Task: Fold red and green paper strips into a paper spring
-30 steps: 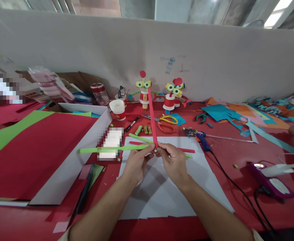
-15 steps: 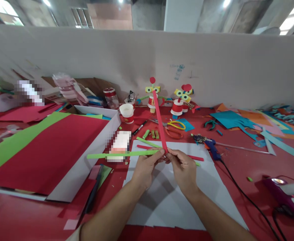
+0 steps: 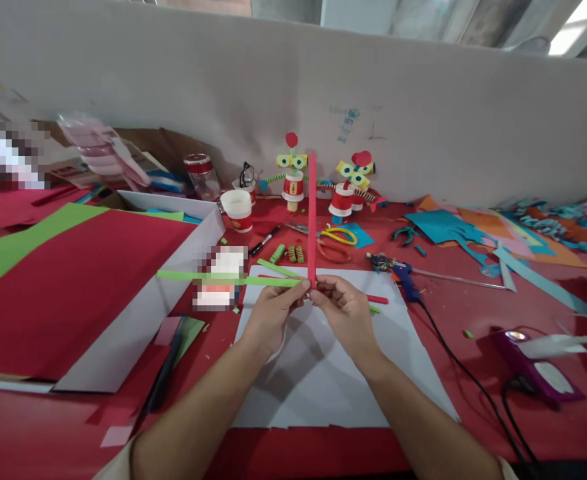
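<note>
The left hand's fingers pinch the end of a green paper strip pointing left; the right hand's are clamped at the base of a red paper strip pointing away. Both ends meet above white paper on the red bench, left of a glue gun.

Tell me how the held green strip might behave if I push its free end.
It'll probably bend easily: the green strip looks narrow and thin, like paper. It's likely not fully limp, since it reaches nearly straight out from the left hand.
</note>
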A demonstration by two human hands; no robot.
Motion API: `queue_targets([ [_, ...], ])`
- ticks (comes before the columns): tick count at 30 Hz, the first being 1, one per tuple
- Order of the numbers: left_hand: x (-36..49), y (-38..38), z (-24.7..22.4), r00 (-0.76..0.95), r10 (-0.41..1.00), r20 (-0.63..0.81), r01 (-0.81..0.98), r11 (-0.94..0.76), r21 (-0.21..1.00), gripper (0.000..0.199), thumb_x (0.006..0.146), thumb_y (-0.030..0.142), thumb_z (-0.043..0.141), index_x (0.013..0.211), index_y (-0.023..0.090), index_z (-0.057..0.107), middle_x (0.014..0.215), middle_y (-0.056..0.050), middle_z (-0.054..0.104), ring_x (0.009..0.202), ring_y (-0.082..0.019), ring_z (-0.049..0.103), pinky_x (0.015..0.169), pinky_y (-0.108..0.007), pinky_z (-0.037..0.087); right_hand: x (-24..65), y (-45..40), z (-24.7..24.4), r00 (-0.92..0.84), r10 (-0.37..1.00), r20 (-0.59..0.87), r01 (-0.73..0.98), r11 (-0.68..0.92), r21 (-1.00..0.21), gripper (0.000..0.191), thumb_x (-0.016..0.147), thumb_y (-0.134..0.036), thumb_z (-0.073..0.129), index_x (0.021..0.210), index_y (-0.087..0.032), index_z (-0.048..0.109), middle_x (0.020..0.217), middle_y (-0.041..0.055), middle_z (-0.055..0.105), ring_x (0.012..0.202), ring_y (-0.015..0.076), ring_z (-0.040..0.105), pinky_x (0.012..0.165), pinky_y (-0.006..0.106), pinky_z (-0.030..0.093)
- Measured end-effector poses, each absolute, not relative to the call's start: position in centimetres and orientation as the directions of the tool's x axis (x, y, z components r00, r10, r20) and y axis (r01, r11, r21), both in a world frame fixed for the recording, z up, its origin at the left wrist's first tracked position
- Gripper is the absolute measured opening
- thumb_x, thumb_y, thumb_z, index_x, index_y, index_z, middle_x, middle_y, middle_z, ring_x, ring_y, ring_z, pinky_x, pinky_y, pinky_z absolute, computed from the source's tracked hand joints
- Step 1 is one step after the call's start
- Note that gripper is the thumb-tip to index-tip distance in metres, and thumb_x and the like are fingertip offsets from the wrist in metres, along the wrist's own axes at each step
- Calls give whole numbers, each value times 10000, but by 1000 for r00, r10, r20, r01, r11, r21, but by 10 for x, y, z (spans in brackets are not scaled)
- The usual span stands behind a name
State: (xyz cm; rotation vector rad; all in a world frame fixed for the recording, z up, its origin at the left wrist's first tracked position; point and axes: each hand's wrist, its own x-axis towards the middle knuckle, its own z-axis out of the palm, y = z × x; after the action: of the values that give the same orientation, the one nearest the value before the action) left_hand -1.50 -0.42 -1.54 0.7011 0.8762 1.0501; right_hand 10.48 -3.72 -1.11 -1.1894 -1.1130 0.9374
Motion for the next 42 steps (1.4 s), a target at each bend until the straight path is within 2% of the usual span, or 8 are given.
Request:
queue_targets([
  [5,-16,-6,-14,317,909,-271,-404,387,829,209,601,320,797,663,141,709,646,-16,644,652,-113,543,667,-258,415,101,-40,-7,289,949,128,1,133,-991,104,714,-225,650,802,-182,686,665,5,691,582,138,629,603,281,540],
  [9,-16,-8,-13,350,904,-244,-437,388,811,195,596,290,802,677,135,715,637,-16,639,643,-115,545,677,-267,433,101,-41,-7,307,949,77,-80,107,-991,93,696,-234,666,772,-182,686,615,-4,681,570,147,633,600,289,535],
  [15,-13,-9,-12,278,921,-272,-465,377,801,180,586,274,805,647,135,709,610,-5,618,596,-94,512,621,-244,421,101,-37,-11,246,969,-11,-227,47,-973,188,675,-283,713,835,-185,709,690,1,691,611,133,621,649,293,527],
  [18,-13,-9,-13,264,927,-267,-464,365,807,160,603,266,792,626,136,702,612,-10,627,606,-95,523,606,-233,410,101,-36,-12,250,968,-30,-260,37,-965,173,683,-294,711,817,-185,723,666,1,688,608,132,616,651,295,522],
  [21,-15,-10,-12,281,929,-241,-462,351,814,134,614,250,779,653,140,713,647,-23,655,639,-106,547,620,-234,419,102,-35,-11,259,964,-67,-314,18,-949,156,672,-291,720,784,-182,728,636,-2,683,590,128,610,637,289,515],
  [25,-16,-8,-11,306,925,-225,-441,347,827,158,556,179,789,696,143,725,706,-33,684,676,-118,576,659,-244,444,106,-34,-8,252,964,-90,-362,8,-932,147,648,-281,737,754,-180,729,613,-1,675,569,118,594,623,281,504],
  [35,-15,-3,-19,296,862,-412,-473,507,721,164,564,114,784,700,131,694,707,-40,676,655,-119,598,587,-224,491,106,-31,-10,224,965,-136,-374,-44,-926,152,621,-284,754,709,-165,718,582,-6,661,536,104,567,596,260,484],
  [42,-17,-1,-21,339,876,-342,-379,460,803,236,518,247,836,628,119,671,586,-21,632,538,-81,538,532,-197,420,101,-33,-20,259,960,-107,-314,-21,-949,170,612,-284,742,732,-166,719,628,8,678,573,133,591,614,282,499],
])
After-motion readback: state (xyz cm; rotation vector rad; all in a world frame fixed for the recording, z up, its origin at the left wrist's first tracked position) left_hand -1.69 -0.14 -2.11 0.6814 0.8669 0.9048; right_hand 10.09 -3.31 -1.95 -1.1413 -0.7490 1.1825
